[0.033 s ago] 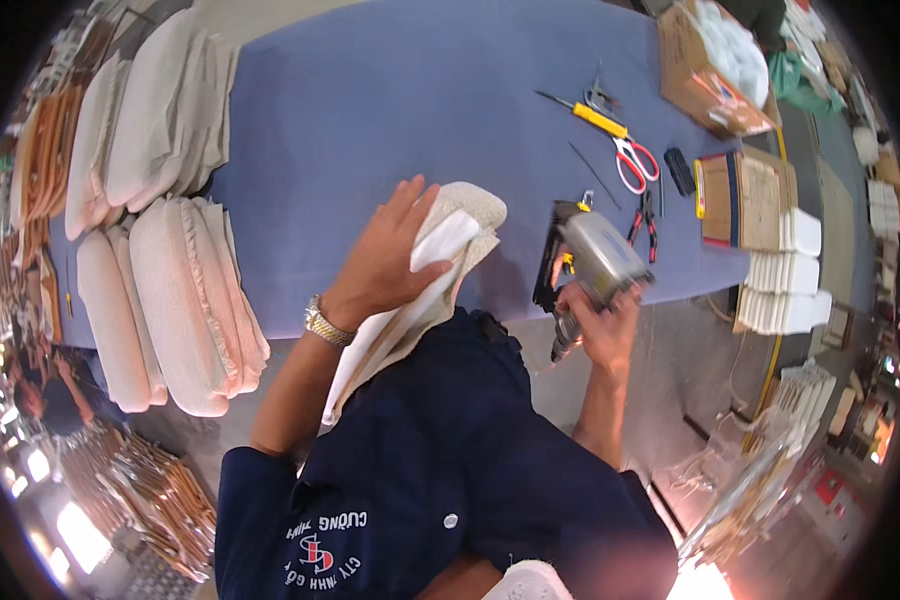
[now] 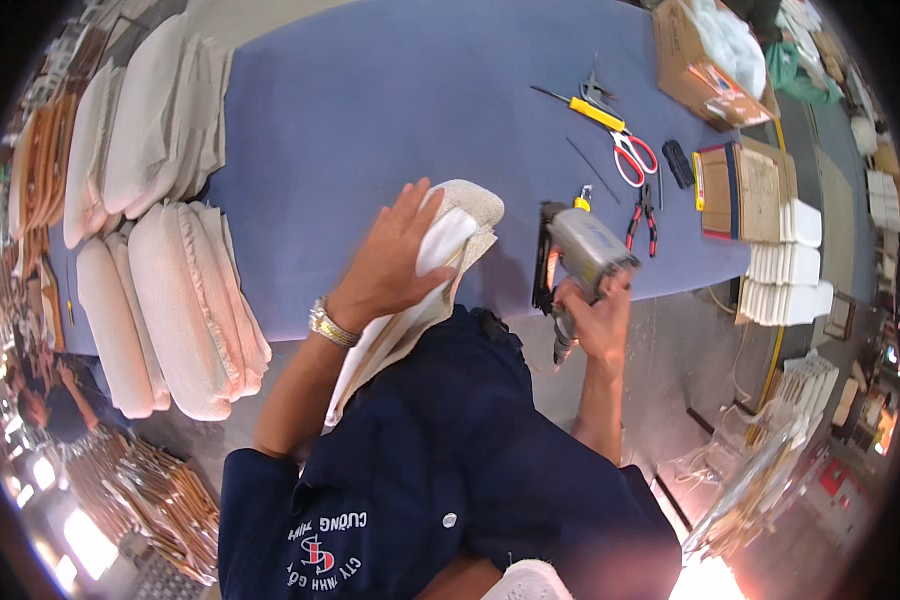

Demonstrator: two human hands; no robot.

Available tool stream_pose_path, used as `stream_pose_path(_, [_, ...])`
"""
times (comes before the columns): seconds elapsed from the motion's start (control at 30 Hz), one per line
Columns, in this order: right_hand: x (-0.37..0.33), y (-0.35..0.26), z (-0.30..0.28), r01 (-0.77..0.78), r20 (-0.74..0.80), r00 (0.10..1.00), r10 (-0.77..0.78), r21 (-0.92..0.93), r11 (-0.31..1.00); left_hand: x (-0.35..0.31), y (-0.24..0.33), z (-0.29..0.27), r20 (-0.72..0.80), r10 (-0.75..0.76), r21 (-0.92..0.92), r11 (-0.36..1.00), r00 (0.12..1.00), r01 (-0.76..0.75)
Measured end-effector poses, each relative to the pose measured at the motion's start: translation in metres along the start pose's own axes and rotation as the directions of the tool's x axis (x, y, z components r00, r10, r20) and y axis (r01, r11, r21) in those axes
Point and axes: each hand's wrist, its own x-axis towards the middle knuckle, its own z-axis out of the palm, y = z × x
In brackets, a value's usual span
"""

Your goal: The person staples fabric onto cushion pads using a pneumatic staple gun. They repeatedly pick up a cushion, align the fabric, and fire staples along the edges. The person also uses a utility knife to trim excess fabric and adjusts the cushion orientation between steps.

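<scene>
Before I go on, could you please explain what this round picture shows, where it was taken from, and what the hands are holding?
It is a wide fisheye view from a camera worn on a person's head, looking down, so straight edges bend near the rim. No machine is here: two bare hands work at a blue table. The left hand, with a wristwatch, presses on a cream cushion standing at the table's edge against the body. The right hand grips a grey staple gun. On the table lie scissors, a screwdriver, pliers, cardboard boxes and, to the left, stacked cushions.
</scene>
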Motion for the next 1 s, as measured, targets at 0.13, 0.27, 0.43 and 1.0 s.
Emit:
stream_pose_path(0.13, [-0.004, 0.004, 0.021, -0.088, -0.038, 0.994, 0.101, 0.247, 0.965, 0.027, 0.007, 0.018, 0.100, 0.050, 0.082, 0.995, 0.994, -0.058])
stream_pose_path(0.27, [0.002, -0.011, 0.034, 0.085, 0.077, 0.992, -0.102, 0.193, 0.978, 0.028, 0.004, 0.025, 0.144, 0.084, 0.124, 0.987, 0.986, -0.102])
stream_pose_path(0.43, [0.010, 0.001, 0.050, 0.191, 0.177, 0.965, -0.191, 0.021, 0.981, 0.025, -0.008, 0.044, 0.081, -0.047, 0.085, 0.996, 0.996, 0.040])
stream_pose_path(1.0, [-0.002, 0.030, 0.078, 0.133, 0.027, 0.991, -0.133, 0.023, 0.991, 0.034, -0.015, 0.038, 0.018, 0.086, -0.022, 0.996, 0.996, -0.085])
